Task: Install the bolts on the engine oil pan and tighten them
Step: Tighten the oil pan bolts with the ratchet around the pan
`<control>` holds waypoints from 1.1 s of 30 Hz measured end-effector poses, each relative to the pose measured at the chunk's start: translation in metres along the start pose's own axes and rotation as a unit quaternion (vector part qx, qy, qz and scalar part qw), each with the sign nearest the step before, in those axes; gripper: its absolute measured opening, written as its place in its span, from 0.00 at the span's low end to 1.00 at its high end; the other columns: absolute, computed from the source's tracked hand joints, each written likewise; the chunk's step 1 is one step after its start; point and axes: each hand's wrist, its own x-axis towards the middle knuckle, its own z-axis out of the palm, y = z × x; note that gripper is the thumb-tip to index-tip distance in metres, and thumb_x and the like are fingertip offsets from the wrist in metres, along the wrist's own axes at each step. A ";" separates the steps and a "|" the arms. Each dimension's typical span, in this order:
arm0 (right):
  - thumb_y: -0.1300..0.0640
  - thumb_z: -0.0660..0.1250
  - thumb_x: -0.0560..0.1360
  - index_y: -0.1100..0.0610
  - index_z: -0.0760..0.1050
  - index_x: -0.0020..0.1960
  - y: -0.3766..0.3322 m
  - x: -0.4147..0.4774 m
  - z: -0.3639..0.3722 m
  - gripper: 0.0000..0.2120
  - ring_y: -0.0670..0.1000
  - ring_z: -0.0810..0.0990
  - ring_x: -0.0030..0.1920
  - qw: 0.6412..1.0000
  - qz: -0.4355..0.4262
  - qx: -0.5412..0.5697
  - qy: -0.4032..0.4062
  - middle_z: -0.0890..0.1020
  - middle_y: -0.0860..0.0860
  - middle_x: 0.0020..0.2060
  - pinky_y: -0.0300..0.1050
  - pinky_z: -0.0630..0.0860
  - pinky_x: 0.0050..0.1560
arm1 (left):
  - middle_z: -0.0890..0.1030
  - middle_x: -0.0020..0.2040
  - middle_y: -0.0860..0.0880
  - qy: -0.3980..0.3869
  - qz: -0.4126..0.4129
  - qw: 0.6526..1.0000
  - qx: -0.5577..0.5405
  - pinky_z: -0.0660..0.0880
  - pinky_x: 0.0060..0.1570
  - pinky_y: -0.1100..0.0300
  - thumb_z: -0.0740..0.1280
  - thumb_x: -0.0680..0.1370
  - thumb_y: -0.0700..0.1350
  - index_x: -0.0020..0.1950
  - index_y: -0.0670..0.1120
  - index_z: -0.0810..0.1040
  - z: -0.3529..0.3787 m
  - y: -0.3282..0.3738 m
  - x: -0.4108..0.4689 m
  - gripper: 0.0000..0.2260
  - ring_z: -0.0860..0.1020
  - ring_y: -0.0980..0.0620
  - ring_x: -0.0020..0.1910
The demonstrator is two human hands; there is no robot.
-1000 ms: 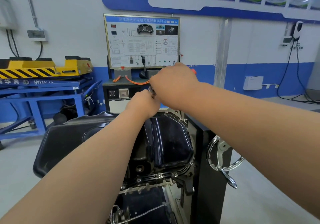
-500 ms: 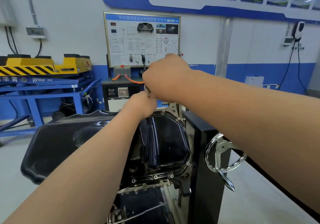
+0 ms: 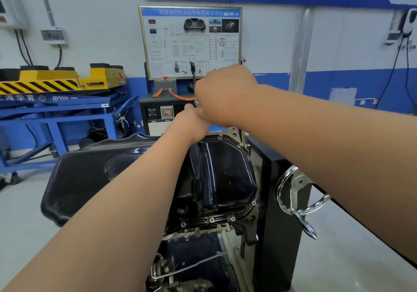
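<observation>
The black oil pan (image 3: 225, 174) sits on the upturned engine, mounted on a stand. Bolts (image 3: 211, 220) show along its near flange and at its far right corner. Both my arms reach over the pan to its far edge. My right hand (image 3: 225, 95) is curled in a fist, seen from the back, around a small metal tool (image 3: 195, 102) of which only a sliver shows. My left hand (image 3: 191, 122) sits just below and against the right one, fingers curled and hidden. What it holds is out of sight.
A chrome handwheel (image 3: 295, 192) with a handle sticks out of the black stand column (image 3: 277, 235) on the right. A black drip tray (image 3: 90, 174) lies left of the engine. Behind stand a wiring training board (image 3: 190, 41) and a blue lift cart (image 3: 56, 108).
The right hand has risen a little above the left between frames, both staying together at the pan's far edge. The view has shifted slightly.
</observation>
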 end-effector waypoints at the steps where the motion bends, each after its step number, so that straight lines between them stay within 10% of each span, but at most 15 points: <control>1: 0.46 0.55 0.80 0.54 0.69 0.45 0.000 -0.001 0.001 0.13 0.55 0.70 0.41 0.999 0.025 0.012 -0.031 0.68 0.50 0.34 0.48 0.66 0.43 | 0.77 0.58 0.39 -0.010 0.012 1.000 0.001 0.73 0.54 0.51 0.54 0.80 0.39 0.56 0.37 0.74 -0.001 0.001 -0.001 0.12 0.75 0.39 0.57; 6: 0.48 0.59 0.78 0.55 0.60 0.33 0.001 -0.006 -0.001 0.18 0.50 0.64 0.30 0.999 -0.006 0.014 -0.036 0.67 0.50 0.32 0.42 0.58 0.29 | 0.77 0.48 0.43 -0.001 0.030 1.000 0.009 0.70 0.44 0.55 0.54 0.78 0.42 0.52 0.41 0.74 0.001 -0.003 -0.003 0.10 0.75 0.42 0.49; 10: 0.61 0.61 0.76 0.55 0.66 0.42 0.004 -0.008 -0.002 0.06 0.54 0.70 0.43 0.996 -0.075 -0.047 0.030 0.67 0.51 0.37 0.47 0.62 0.37 | 0.77 0.46 0.46 0.062 0.011 0.998 0.002 0.67 0.40 0.56 0.59 0.78 0.46 0.51 0.43 0.73 -0.001 0.000 -0.008 0.09 0.75 0.44 0.43; 16: 0.34 0.55 0.76 0.54 0.63 0.33 0.008 -0.007 0.005 0.25 0.49 0.65 0.30 0.994 0.061 0.063 -0.063 0.68 0.50 0.32 0.42 0.59 0.29 | 0.76 0.43 0.48 0.000 0.017 1.000 0.018 0.68 0.39 0.58 0.57 0.77 0.43 0.45 0.44 0.72 -0.002 -0.003 -0.009 0.06 0.72 0.48 0.40; 19: 0.44 0.61 0.76 0.54 0.64 0.34 0.006 -0.008 0.003 0.19 0.49 0.67 0.30 0.999 -0.003 0.025 -0.048 0.70 0.50 0.32 0.41 0.59 0.28 | 0.76 0.46 0.46 0.003 0.035 0.999 0.039 0.75 0.48 0.53 0.56 0.77 0.44 0.53 0.43 0.74 0.000 -0.002 -0.007 0.10 0.75 0.45 0.45; 25: 0.57 0.60 0.79 0.56 0.68 0.40 0.011 -0.011 0.002 0.08 0.52 0.66 0.38 0.993 -0.095 -0.069 0.015 0.65 0.50 0.32 0.45 0.60 0.32 | 0.76 0.40 0.42 0.030 0.030 0.997 0.070 0.66 0.36 0.58 0.56 0.76 0.43 0.39 0.44 0.68 -0.002 -0.004 -0.006 0.07 0.70 0.49 0.34; 30: 0.39 0.51 0.79 0.56 0.63 0.34 0.002 -0.016 0.009 0.24 0.51 0.65 0.30 1.000 0.004 0.000 -0.015 0.65 0.51 0.31 0.43 0.59 0.29 | 0.77 0.61 0.46 -0.039 0.011 0.998 0.048 0.74 0.56 0.51 0.61 0.78 0.46 0.61 0.44 0.75 -0.001 0.000 -0.001 0.14 0.76 0.43 0.57; 33: 0.46 0.57 0.79 0.54 0.60 0.32 0.001 -0.016 0.006 0.20 0.49 0.63 0.30 0.998 -0.010 0.031 -0.057 0.66 0.50 0.31 0.42 0.60 0.28 | 0.78 0.55 0.44 -0.043 0.039 0.997 0.047 0.75 0.55 0.49 0.60 0.78 0.45 0.60 0.44 0.76 -0.001 -0.001 -0.004 0.12 0.76 0.42 0.53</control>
